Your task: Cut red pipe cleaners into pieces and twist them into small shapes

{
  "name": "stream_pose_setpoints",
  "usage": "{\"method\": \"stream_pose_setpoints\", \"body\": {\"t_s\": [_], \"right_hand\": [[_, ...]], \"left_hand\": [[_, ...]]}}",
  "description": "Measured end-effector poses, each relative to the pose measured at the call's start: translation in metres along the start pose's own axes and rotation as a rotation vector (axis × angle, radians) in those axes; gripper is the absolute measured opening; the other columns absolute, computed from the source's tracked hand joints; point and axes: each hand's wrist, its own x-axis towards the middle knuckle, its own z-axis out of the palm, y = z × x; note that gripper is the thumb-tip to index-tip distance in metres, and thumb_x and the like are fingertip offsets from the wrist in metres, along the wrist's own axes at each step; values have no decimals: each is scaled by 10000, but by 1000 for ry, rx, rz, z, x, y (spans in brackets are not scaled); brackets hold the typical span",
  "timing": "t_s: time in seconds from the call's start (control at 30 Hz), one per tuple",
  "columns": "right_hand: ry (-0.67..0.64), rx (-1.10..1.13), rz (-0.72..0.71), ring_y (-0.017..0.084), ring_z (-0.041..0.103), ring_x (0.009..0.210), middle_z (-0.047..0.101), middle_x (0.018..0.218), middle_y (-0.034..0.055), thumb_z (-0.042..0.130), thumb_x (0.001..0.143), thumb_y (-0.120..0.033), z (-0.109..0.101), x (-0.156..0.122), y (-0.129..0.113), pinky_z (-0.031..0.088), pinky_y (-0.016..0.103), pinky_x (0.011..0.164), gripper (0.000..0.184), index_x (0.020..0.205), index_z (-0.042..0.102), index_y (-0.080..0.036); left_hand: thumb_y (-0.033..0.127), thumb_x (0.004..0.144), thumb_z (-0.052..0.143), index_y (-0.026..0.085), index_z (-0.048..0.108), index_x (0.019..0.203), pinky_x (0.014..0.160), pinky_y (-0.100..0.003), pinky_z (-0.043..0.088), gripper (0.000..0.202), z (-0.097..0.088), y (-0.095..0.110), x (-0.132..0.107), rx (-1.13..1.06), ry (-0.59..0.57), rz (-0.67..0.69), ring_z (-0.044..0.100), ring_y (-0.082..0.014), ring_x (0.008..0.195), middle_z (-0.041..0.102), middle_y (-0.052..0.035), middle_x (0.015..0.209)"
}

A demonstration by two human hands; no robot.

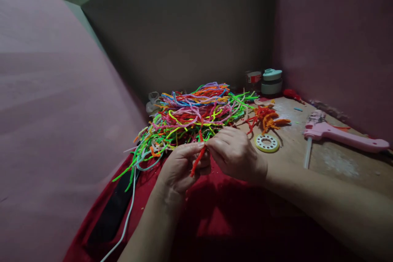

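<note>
Red and fuzzy, a slender stem is pinched in the narrowed fingers of the left hand and right hand, near a tangled multicoloured heap of fuzzy stems.

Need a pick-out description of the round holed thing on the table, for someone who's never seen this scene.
From the big heap of multicoloured fuzzy stems, go right to the brown surface. Between the right hand and the pink-handled tool lies the flat disc. Unlike its neighbours, it's round and white, with a circle of holes and a yellow rim.
</note>
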Motion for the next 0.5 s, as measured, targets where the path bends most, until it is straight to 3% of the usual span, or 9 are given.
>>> {"method": "stream_pose_setpoints", "body": {"t_s": [0.07, 0.17, 0.27, 0.33, 0.4, 0.5], "right_hand": [[33, 185, 144, 163, 553, 638, 634, 669, 88, 467, 820, -170, -1, 2, -1, 401, 307, 643, 200, 720, 634, -124], [8, 649, 446, 124, 560, 616, 632, 680, 39, 516, 804, -188, -4, 8, -4, 427, 255, 598, 128, 772, 630, -141], [-42, 1017, 611, 105, 564, 604, 608, 645, 2, 552, 774, -180, -8, 13, -6, 448, 241, 600, 79, 746, 618, -147], [-72, 1119, 650, 98, 561, 594, 598, 619, -8, 579, 750, -176, -9, 14, -7, 455, 244, 613, 56, 724, 617, -144], [-88, 1159, 684, 96, 559, 584, 600, 609, -8, 597, 736, -183, -9, 15, -6, 458, 249, 614, 50, 717, 619, -143], [-71, 1197, 742, 95, 559, 570, 607, 608, -1, 610, 726, -196, -6, 14, -5, 458, 252, 603, 60, 708, 616, -140]], "left_hand": [[268, 716, 613, 134, 514, 591, 448, -201, 276, 208, 3, 4, -4, 186, 123, 147, 330, -55, 448, 396, 41, 510], [258, 742, 631, 158, 600, 758, 546, -209, 375, 106, 3, 8, -12, 513, 306, 473, 471, -87, 581, 532, 12, 648], [212, 759, 627, 209, 625, 905, 732, -252, 426, 146, 1, 10, -19, 846, 280, 769, 539, -140, 831, 578, -23, 892], [197, 776, 608, 220, 638, 878, 772, -270, 423, 109, 0, 12, -21, 1049, 260, 922, 532, -155, 882, 558, -32, 927], [185, 782, 597, 219, 635, 816, 762, -273, 419, 61, 1, 14, -22, 1205, 337, 1058, 520, -151, 853, 534, -27, 884], [186, 782, 593, 201, 593, 756, 757, -288, 406, 30, 3, 20, -20, 1378, 368, 1108, 501, -157, 829, 528, -29, 848]]}}
